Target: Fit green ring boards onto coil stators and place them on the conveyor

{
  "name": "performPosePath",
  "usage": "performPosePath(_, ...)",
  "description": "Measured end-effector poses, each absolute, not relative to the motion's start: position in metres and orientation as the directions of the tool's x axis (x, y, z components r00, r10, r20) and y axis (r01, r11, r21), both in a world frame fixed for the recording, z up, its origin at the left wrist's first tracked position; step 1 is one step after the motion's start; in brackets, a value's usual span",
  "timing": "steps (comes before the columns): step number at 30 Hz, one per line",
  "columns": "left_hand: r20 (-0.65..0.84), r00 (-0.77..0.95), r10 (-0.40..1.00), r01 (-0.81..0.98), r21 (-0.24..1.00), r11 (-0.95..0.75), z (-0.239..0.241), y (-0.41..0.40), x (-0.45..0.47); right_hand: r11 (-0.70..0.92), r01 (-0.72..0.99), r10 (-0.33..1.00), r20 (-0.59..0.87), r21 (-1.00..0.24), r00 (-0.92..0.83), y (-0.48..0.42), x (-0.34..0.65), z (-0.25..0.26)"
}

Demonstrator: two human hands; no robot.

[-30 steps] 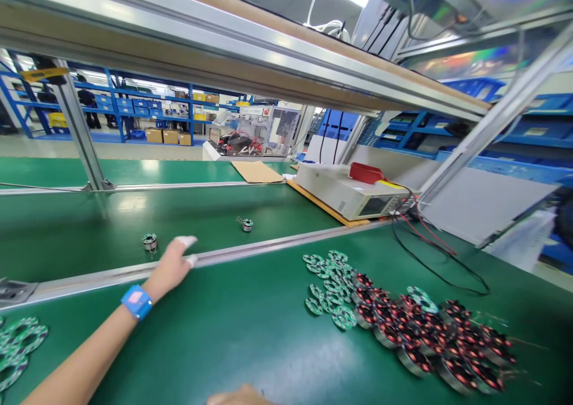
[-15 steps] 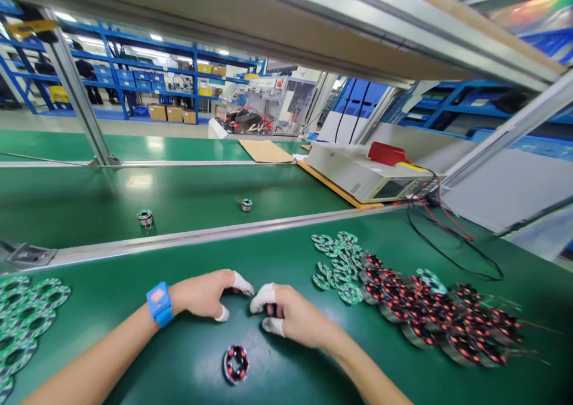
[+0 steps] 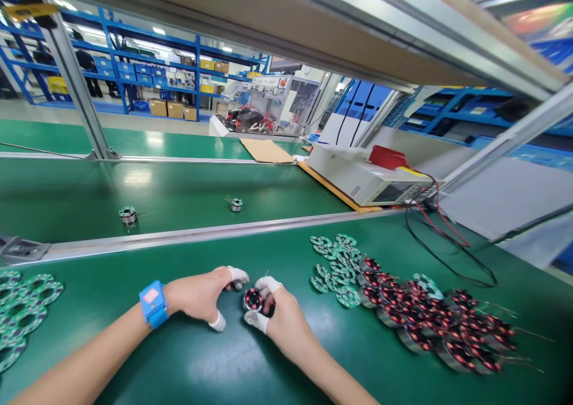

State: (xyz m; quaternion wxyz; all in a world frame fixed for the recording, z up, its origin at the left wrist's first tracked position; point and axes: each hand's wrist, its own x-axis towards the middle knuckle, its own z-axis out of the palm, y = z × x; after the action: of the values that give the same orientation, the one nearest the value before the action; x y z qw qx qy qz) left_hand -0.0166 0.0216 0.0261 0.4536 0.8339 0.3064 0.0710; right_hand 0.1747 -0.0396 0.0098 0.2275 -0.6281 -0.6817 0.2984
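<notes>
My right hand [image 3: 284, 309], with white finger cots on, grips a motor stator [image 3: 253, 299] with red-copper windings between thumb and fingers. It is just above or on the green tabletop; which, I cannot tell. To its left, my left hand [image 3: 208, 294] is open, thumb and fingers apart, holding nothing. It wears white finger cots and a blue wristband [image 3: 154, 303]. Several stators [image 3: 430, 315] lie massed at the right, some with thin wire ends sticking out. Beside them are loose green ring-shaped circuit boards [image 3: 338, 264]. More ring boards [image 3: 24, 315] lie at the far left.
Beyond a metal rail [image 3: 197, 236] is a lower green strip carrying two stators with green boards, one at left [image 3: 128, 215] and one nearer the middle [image 3: 236, 204]. A grey bench instrument [image 3: 362, 175] with red and black leads stands at back right. A shelf beam [image 3: 286, 28] crosses overhead.
The stator that lay on the near tabletop is now in my right hand, farther from me. The two stators beyond the rail have shifted left. My left hand stays open.
</notes>
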Motion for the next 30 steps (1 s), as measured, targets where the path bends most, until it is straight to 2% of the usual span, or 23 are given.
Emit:
performPosePath(2,-0.087,0.753,0.652,0.448,0.794,-0.411,0.022,0.017,-0.009,-0.048,0.582,0.991,-0.113,-0.812,-0.075,-0.035,0.178,0.003)
performPosePath(5,0.01,0.683,0.731,0.443,0.789,-0.425,0.016,0.015,-0.001,-0.146,0.358,0.952,-0.23,-0.922,-0.203,-0.027,0.191,-0.005)
performPosePath(7,0.043,0.692,0.72,0.402,0.806,-0.434,0.015,0.016,0.0,-0.111,0.377,0.956,-0.203,-0.92,-0.212,-0.02,0.203,-0.005)
performPosePath(8,0.056,0.705,0.707,0.374,0.818,-0.438,0.015,0.017,0.0,-0.043,0.436,0.974,-0.136,-0.899,-0.184,-0.017,0.209,-0.005)
performPosePath(10,0.073,0.716,0.694,0.338,0.834,-0.436,0.015,0.018,-0.002,0.165,0.581,0.984,0.089,-0.797,-0.157,-0.013,0.217,-0.002)
performPosePath(11,0.07,0.716,0.695,0.335,0.839,-0.429,0.016,0.019,-0.003,0.287,0.641,0.958,0.205,-0.712,-0.201,-0.012,0.217,-0.001)
performPosePath(13,0.058,0.712,0.699,0.344,0.84,-0.42,0.016,0.018,-0.002,0.539,0.68,0.841,0.369,-0.497,-0.396,-0.014,0.213,0.002)
performPosePath(15,0.056,0.719,0.693,0.35,0.833,-0.429,0.016,0.017,-0.001,0.719,0.64,0.685,0.435,-0.271,-0.584,-0.018,0.204,0.006)
performPosePath(17,0.065,0.733,0.677,0.343,0.825,-0.45,0.015,0.017,0.0,0.785,0.603,0.598,0.421,-0.139,-0.681,-0.021,0.195,0.01)
performPosePath(26,0.078,0.747,0.661,0.345,0.804,-0.485,0.018,0.02,0.001,0.86,0.51,0.495,0.258,-0.01,-0.83,-0.037,0.18,0.009)
performPosePath(28,0.088,0.742,0.664,0.348,0.796,-0.494,0.018,0.019,0.001,0.864,0.502,0.497,0.225,-0.038,-0.838,-0.04,0.178,0.011)
performPosePath(30,0.086,0.737,0.671,0.351,0.799,-0.488,0.016,0.019,0.001,0.849,0.506,0.528,0.239,-0.151,-0.815,-0.041,0.184,0.017)
